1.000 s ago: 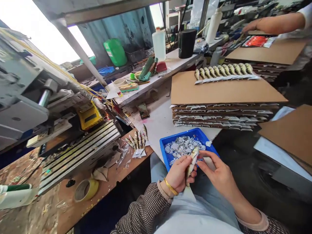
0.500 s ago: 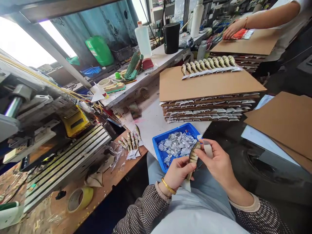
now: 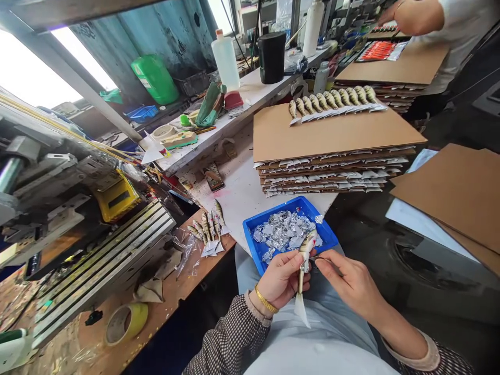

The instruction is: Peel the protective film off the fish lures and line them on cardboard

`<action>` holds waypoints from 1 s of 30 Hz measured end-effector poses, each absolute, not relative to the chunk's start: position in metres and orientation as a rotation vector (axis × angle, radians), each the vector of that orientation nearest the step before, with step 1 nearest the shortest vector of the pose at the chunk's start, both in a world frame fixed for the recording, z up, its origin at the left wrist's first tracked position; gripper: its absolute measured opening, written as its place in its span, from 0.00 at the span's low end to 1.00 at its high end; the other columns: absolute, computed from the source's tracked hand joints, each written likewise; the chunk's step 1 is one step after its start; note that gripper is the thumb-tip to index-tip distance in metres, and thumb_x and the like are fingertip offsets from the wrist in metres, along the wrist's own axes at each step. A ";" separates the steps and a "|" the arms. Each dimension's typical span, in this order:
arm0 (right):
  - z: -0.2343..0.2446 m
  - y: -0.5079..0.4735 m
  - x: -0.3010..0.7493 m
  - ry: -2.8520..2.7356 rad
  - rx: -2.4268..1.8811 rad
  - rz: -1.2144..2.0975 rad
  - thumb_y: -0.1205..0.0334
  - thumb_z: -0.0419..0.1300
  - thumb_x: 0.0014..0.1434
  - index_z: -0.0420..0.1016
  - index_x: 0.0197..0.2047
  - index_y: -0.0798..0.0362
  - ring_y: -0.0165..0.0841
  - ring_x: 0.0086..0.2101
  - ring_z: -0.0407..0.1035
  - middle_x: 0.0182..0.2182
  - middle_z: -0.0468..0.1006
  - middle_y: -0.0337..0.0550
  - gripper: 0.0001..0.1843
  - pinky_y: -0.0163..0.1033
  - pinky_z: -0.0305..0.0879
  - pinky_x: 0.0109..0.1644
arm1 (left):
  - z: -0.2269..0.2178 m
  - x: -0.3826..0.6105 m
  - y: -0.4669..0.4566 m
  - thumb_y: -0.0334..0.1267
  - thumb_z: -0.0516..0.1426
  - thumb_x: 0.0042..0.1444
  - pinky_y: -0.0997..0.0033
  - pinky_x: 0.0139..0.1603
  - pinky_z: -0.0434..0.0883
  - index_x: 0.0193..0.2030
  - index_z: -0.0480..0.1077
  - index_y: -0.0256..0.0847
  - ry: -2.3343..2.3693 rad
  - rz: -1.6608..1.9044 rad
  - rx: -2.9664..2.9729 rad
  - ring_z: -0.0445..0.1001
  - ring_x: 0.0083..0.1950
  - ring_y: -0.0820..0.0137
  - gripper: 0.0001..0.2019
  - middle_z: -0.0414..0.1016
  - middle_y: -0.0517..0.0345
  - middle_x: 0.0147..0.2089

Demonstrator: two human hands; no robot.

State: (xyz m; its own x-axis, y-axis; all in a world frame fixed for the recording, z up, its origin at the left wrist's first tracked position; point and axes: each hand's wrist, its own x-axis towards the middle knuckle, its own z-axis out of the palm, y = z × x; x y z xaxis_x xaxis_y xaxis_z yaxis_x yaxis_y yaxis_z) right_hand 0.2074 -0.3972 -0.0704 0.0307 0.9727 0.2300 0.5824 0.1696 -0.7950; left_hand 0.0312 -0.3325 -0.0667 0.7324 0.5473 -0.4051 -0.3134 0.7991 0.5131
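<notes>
My left hand is closed around a fish-shaped lure, with its patterned head pointing up and away and a white tail piece hanging below. Just right of the lure's middle, my right hand has thumb and forefinger pinched together; whatever is between them is too small to make out. Under and beyond the hands sits a blue tray full of crumpled silver foil scraps. Several similar lures with white tails lie on the wooden bench to the left.
A cardboard stack layered with white-tailed pieces carries a row of lures. Loose cardboard sheets lie at right. A machine with a slotted metal bed and a tape roll are at left. A co-worker's arm reaches in at upper right.
My right hand has come off the lure's head and moved down and right. The pale strip in its fingers no longer shows. The lure has turned, and the co-worker's hand has moved farther back.
</notes>
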 end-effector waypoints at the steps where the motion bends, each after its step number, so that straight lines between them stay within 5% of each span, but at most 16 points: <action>1: -0.069 -0.396 0.206 -1.650 -1.513 0.622 0.50 0.53 0.73 0.72 0.36 0.50 0.28 0.23 0.66 0.24 0.73 0.33 0.17 0.33 0.59 0.29 | -0.066 0.031 -0.333 0.49 0.70 0.51 0.78 0.25 0.56 0.47 0.78 0.31 0.567 0.481 0.437 0.58 0.24 0.81 0.24 0.60 0.64 0.28; 9: -0.071 -0.397 0.210 -1.576 -1.528 0.949 0.44 0.52 0.72 0.63 0.27 0.51 0.27 0.22 0.53 0.20 0.59 0.31 0.25 0.33 0.51 0.26 | -0.060 0.026 -0.335 0.47 0.69 0.53 0.77 0.25 0.54 0.45 0.77 0.30 0.553 0.454 0.451 0.55 0.24 0.81 0.21 0.59 0.65 0.26; 16: -0.075 -0.398 0.217 -1.570 -1.481 1.220 0.41 0.51 0.71 0.71 0.32 0.53 0.27 0.23 0.52 0.21 0.59 0.32 0.26 0.33 0.51 0.25 | -0.061 0.025 -0.336 0.46 0.70 0.51 0.77 0.25 0.54 0.38 0.73 0.32 0.567 0.403 0.453 0.58 0.24 0.80 0.19 0.62 0.62 0.26; 22: -0.069 -0.400 0.217 -1.655 -1.513 1.127 0.43 0.51 0.72 0.75 0.34 0.53 0.29 0.26 0.58 0.24 0.69 0.36 0.25 0.33 0.58 0.30 | -0.061 0.025 -0.335 0.46 0.71 0.49 0.77 0.24 0.54 0.38 0.73 0.32 0.588 0.386 0.451 0.59 0.24 0.80 0.20 0.64 0.61 0.27; 30: -0.066 -0.399 0.217 -1.787 -1.488 1.079 0.46 0.48 0.74 0.71 0.32 0.51 0.29 0.23 0.57 0.21 0.65 0.33 0.24 0.35 0.55 0.28 | -0.061 0.023 -0.329 0.47 0.73 0.46 0.78 0.23 0.51 0.37 0.75 0.32 0.633 0.346 0.486 0.60 0.23 0.81 0.21 0.66 0.61 0.27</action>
State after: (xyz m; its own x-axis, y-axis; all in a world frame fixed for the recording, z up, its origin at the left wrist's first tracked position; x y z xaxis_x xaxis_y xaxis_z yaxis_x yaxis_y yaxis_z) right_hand 0.2169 -0.3994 -0.0658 -0.2183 0.9735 -0.0683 0.5134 0.0550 -0.8564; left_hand 0.0229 -0.3293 -0.0611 0.7558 0.4487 -0.4769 -0.1602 0.8329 0.5297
